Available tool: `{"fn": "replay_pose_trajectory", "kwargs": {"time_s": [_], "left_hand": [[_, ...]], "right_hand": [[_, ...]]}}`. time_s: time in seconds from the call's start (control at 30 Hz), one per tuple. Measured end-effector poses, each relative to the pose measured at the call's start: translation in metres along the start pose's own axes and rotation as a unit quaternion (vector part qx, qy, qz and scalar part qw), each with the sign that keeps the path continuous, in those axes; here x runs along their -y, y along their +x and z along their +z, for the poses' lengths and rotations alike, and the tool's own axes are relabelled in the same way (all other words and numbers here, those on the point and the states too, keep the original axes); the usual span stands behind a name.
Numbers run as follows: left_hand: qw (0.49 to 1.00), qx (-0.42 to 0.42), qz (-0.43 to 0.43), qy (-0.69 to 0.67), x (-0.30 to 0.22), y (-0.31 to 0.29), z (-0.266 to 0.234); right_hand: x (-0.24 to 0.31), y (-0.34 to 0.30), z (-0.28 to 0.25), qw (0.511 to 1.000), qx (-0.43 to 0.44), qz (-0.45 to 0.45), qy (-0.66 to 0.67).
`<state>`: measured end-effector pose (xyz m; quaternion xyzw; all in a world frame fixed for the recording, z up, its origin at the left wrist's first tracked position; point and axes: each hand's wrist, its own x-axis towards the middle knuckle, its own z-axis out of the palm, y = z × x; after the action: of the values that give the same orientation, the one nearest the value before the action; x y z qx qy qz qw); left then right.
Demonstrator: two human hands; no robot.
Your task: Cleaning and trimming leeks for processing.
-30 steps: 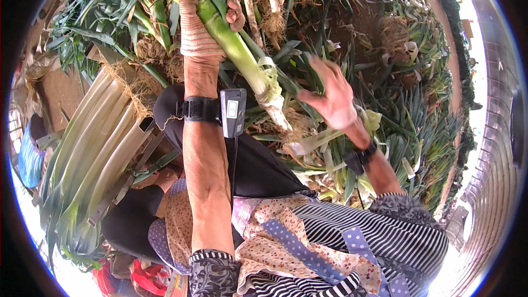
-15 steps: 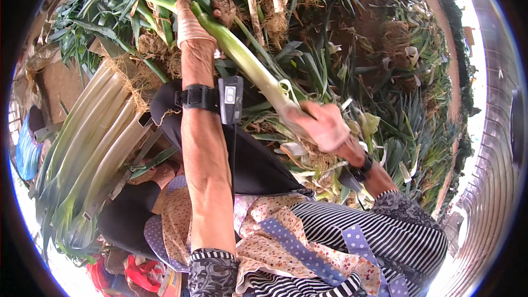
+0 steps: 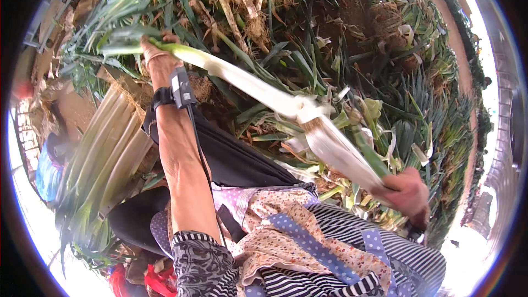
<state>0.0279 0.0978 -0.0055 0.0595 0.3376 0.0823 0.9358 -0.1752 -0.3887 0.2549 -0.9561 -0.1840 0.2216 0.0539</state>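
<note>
A leek [image 3: 245, 81] slants across the middle, its green top at the upper left and its white root end toward the right. My left hand [image 3: 159, 49] is closed around it where the leaves begin. My right hand [image 3: 405, 191], a little blurred, grips a strip of outer leaf [image 3: 344, 153], green at the hand. That strip stretches from the leek's root end down to the right, still joined there as far as I can see. Beneath lie loose leaves and peelings [image 3: 374, 111].
A stack of white-stemmed leeks [image 3: 102, 146] lies at left, roots up. Rooted, soil-stained leeks [image 3: 256, 5] are heaped at the top. Green leaves cover the ground at right, by a pale curved edge [image 3: 461, 77]. A blue bag [image 3: 48, 173] sits far left.
My right hand has moved down and right, drawing the outer leaf away from the stem. My left hand has shifted left and lower with the leek, which now lies flatter.
</note>
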Motion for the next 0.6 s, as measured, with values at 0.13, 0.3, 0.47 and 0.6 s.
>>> {"fn": "replay_pose_trajectory", "kwargs": {"time_s": [0.13,0.3,0.47,0.6], "left_hand": [[0.996,0.078,0.042,0.023,-0.007,-0.009,-0.007],[0.961,0.246,0.122,-0.001,0.015,-0.047,0.012],[0.953,0.214,0.207,0.057,0.04,-0.109,0.037],[0.949,0.049,0.296,0.092,0.052,-0.16,0.053]], "right_hand": [[-0.053,-0.046,-0.004,0.996,-0.022,0.08,0.024],[-0.106,0.031,0.057,0.941,-0.171,0.189,-0.223],[-0.014,0.092,0.047,0.943,-0.319,-0.01,0.096],[0.045,0.125,0.05,0.932,-0.335,-0.138,-0.003]]}}
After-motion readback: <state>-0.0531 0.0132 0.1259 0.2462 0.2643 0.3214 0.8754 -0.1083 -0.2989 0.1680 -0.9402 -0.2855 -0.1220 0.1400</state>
